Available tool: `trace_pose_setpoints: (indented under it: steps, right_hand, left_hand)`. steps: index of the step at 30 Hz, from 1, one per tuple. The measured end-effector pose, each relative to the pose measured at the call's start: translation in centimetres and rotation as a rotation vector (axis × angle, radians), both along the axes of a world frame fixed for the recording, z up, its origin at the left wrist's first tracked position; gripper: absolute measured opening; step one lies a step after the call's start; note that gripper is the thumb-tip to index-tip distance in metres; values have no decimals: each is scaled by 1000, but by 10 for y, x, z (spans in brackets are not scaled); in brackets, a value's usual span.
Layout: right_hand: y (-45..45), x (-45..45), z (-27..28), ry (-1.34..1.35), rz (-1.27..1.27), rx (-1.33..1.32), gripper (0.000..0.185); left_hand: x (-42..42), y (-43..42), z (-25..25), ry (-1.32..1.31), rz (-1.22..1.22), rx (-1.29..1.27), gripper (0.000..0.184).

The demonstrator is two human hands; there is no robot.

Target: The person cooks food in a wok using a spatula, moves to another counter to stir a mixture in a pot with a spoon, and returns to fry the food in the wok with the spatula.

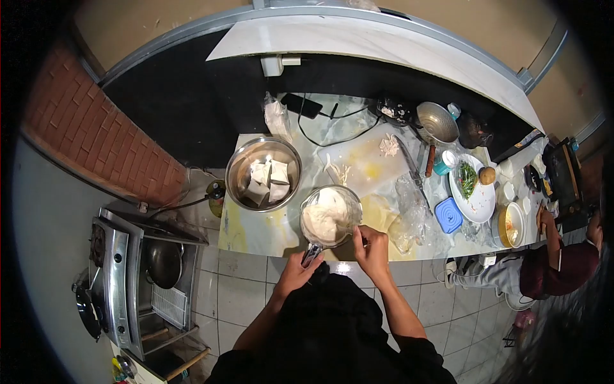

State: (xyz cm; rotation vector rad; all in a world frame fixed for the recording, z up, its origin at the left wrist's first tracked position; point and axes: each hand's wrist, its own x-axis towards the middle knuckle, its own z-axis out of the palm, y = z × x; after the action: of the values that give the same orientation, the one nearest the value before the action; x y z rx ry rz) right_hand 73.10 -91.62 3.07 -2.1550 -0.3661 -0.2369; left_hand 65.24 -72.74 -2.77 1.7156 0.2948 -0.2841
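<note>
key relation: the handled pan sits at the near edge of the desk, straight ahead of the person and between the two hands. its long axis runs slantwise, from the dark handle, which points back and leftward at the body, to the round basin further forward. the handle end lies with the left hand; the right side of the rim is nearer the right hand.

contents: a pale, thick mixture, its surface uneven.

left hand: closed around the handle, thumb side up along it.

right hand: at the near right of the rim, fingers bent, tips touching or just beside the edge. cannot tell how tightly they close, nor whether a thin utensil or the rim itself is between them.

surroundings: a steel bowl stands just beside the pan, to the left and a little further forward, with white blocks in it. beyond the pan, ahead and right, a white cutting board carries small pale pieces; a knife lies along its right side. clear plastic wrapping is right of the pan, near the blue container.
</note>
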Motion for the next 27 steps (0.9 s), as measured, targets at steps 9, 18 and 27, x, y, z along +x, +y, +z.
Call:
trace_pose_setpoints:
  steps: [9,18,27]
  right_hand:
    - [5,10,6,-273,182,-68,12]
    - [8,12,28,-164,199,-54,9]
    - [-22,4,53,-266,7,-169,11]
  left_hand:
    - [1,5,4,-55,-17,-1,36]
    - [1,6,17,-51,-84,-32,31]
    - [1,9,27,-169,-83,-56,24]
